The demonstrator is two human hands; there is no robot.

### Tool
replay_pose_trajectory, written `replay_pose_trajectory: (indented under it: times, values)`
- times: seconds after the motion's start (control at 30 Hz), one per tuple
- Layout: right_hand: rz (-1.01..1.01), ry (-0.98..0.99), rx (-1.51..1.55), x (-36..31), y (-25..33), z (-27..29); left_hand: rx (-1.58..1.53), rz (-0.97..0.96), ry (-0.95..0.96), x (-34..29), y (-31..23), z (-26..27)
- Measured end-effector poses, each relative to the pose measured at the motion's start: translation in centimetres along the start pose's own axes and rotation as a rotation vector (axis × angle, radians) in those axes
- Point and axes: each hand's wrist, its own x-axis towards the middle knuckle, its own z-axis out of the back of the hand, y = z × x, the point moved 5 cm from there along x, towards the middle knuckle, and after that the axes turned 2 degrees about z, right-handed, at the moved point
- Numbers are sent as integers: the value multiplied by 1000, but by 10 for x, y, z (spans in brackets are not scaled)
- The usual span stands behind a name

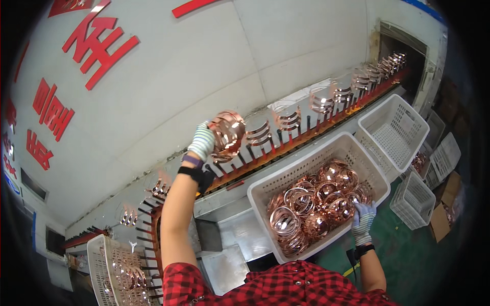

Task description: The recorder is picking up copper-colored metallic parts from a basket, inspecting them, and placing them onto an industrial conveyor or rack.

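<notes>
My left hand, in a striped knit glove, is raised to the conveyor line and closed on a shiny copper-coloured banded round piece. Its far fingers are partly hidden by the piece. Low on the right, my right hand, also gloved, reaches over the rim of a white plastic basket. Its fingers look spread at the edge of a heap of copper-coloured ringed pieces, touching or very near them; the fingertips are small and hard to make out.
A conveyor with upright dark and red holders runs along the pale wall, carrying banded copper pieces. An empty white basket stands beyond the full one. Another basket of pieces is at lower left. Metal trays lie below the line.
</notes>
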Motion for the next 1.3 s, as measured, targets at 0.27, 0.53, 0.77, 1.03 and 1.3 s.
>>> replay_pose_trajectory:
  times: [0.27,0.53,0.77,1.03,1.3]
  values:
    - [-12,-13,-21,9,1,18,754,-102,389,54,75,-87]
    - [-18,-11,8,20,-7,29,700,378,-7,7,62,-38]
    - [71,30,34,27,-10,35,280,-601,-133,-39,-158,-81]
    - [104,26,57,32,-16,50,-252,336,-138,65,-26,-216]
    - [37,46,57,41,-18,57,-548,638,-2,60,25,-223]
